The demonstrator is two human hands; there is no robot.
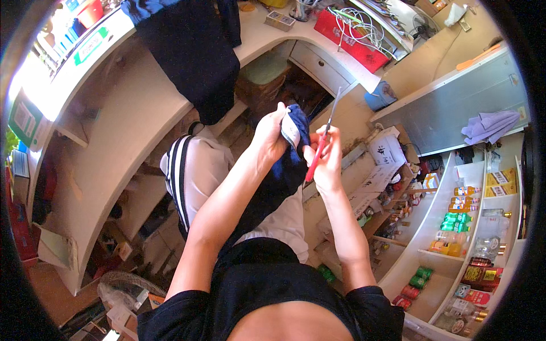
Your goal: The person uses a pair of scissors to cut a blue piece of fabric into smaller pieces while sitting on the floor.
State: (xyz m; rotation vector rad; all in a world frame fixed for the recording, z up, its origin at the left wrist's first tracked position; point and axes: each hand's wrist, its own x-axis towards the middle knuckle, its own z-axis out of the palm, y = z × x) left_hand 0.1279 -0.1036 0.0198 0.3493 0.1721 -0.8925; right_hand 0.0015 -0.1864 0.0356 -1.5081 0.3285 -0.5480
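Observation:
My left hand [268,136] pinches a bunched piece of dark blue cloth [300,119], folded so that a pale inner side with a dark edge shows. More of this dark cloth seems to hang down over my lap. My right hand [328,160] grips a red-handled tool [316,160] with a slim metal blade pointing up and away from me. It may be scissors seen edge-on; the picture does not settle it. The fingers of my right hand are close against the cloth's right side, and their exact contact is hidden.
A curved counter [140,111] runs along the left, with a dark garment [192,55] draped over it. Ahead lie a red box [349,40] and tangled white cables [356,25]. Bottle shelves [439,264] stand right, near a cardboard box [386,149]. A fan [123,287] is low left.

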